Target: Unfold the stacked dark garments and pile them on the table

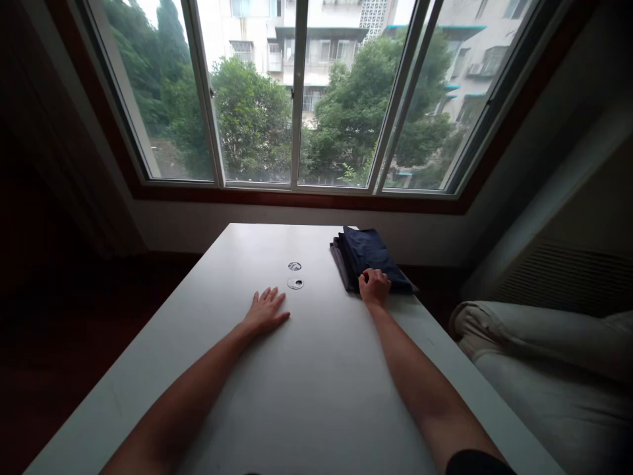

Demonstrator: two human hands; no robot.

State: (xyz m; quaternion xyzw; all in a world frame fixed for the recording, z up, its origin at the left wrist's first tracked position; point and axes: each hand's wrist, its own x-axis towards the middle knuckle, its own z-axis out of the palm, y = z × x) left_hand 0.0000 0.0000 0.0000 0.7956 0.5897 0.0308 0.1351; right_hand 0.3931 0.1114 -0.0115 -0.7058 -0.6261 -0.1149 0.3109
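Observation:
A stack of folded dark cloth [372,251], navy on top with greyer layers below, lies at the far right of the white table [316,396]. On the near edge of this stack rests my right hand [374,286], its fingers curled in; whether they pinch any cloth is hidden. My left hand [268,311] lies flat on the tabletop, fingers spread, holding nothing. Just beyond it, two round fittings [295,284] are set into the table's surface.
Past the table's far edge is a wall with a wide window [297,188] in a reddish-brown frame. A pale sofa [539,336] stands to the right of the table. Dark floor [89,330] and a curtain [74,165] are on the left.

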